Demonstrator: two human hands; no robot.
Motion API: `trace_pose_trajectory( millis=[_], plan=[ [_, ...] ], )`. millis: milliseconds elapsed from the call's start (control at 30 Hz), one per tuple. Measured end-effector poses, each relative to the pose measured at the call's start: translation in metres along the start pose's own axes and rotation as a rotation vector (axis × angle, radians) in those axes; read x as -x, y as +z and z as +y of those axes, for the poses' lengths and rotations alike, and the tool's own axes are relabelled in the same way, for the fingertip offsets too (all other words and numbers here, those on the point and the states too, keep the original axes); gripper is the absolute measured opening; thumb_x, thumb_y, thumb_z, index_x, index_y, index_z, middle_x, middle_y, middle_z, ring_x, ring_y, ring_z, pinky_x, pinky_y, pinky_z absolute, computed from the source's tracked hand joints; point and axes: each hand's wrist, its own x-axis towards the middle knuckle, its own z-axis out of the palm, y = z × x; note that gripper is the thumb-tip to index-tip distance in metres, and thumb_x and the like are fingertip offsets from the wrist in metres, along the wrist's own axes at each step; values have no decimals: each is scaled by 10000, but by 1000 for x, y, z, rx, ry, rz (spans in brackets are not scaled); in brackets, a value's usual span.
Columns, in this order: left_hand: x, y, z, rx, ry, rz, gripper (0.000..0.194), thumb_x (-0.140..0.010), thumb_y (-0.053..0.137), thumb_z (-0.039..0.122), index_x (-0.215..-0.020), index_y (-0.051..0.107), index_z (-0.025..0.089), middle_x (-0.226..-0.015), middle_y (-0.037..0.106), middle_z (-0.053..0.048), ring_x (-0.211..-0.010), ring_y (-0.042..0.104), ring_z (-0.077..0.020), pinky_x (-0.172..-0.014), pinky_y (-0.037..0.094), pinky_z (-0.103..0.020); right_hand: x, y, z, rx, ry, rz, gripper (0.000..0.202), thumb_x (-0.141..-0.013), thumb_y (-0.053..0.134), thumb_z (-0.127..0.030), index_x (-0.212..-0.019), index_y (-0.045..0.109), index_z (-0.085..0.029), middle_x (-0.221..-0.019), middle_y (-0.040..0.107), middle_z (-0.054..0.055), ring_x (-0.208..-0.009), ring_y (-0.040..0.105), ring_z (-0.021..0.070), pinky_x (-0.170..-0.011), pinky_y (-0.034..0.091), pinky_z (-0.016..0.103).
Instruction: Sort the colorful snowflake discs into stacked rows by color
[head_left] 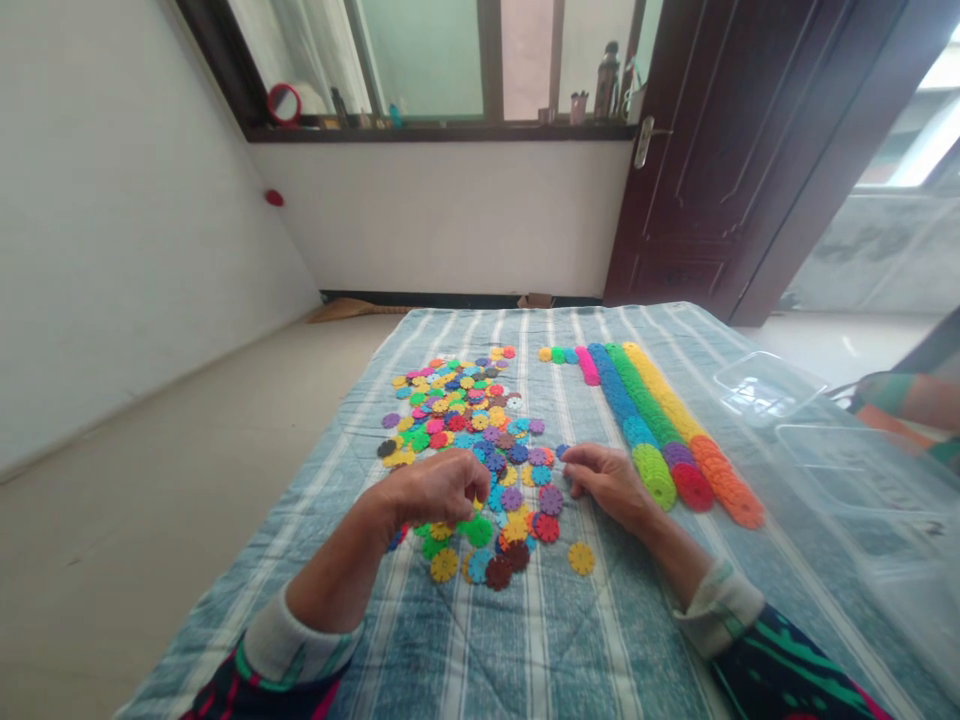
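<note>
My left hand [444, 485] is over the near part of a loose pile of coloured notched discs, its fingers curled down by a green disc [475, 530]; what they hold, if anything, is hidden. My right hand [609, 482] is at the pile's right side, with thumb and fingers pinched at a dark blue disc [562, 452]. Right of that hand lie long overlapping rows of discs: a blue row [611, 385], a green row [643, 390] and a yellow row [660, 385]. Lime, red and orange discs [727, 480] form their near ends. A short pink row [588, 366] sits at the far left.
Clear plastic containers [772, 388] stand on the right of the striped cloth [315, 560]. A single yellow disc [581, 558] lies near the front. Beyond the cloth are a wall, a window sill [450, 132] and a dark red door [705, 150].
</note>
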Motion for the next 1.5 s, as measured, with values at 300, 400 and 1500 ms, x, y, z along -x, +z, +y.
trace_pose_trajectory(
  millis=[300,400,1500],
  plan=[
    [-4,0,-2,-49,-38,113,265,-598,510,26,-738,664,191,-579,540,61,-553,481,-99,-523,346,-196,1,-1,3,15,6,-12,232,-722,605,-357,-849,670,-174,-535,592,-40,-508,592,137,-540,463,257],
    [-7,-1,-9,-43,-32,149,298,-619,502,51,-815,684,183,-604,581,47,-566,508,-104,-542,366,-197,1,-2,4,31,1,-10,241,-727,612,-366,-860,679,-176,-548,606,-32,-521,603,145,-552,477,265],
    [-47,18,-68,134,47,687,100,-674,527,174,-690,625,165,-607,559,33,-592,505,-108,-592,378,-209,-7,23,-17,790,-103,-16,149,-782,677,-255,-915,710,-198,-779,673,11,-729,605,167,-683,396,257]
  ],
)
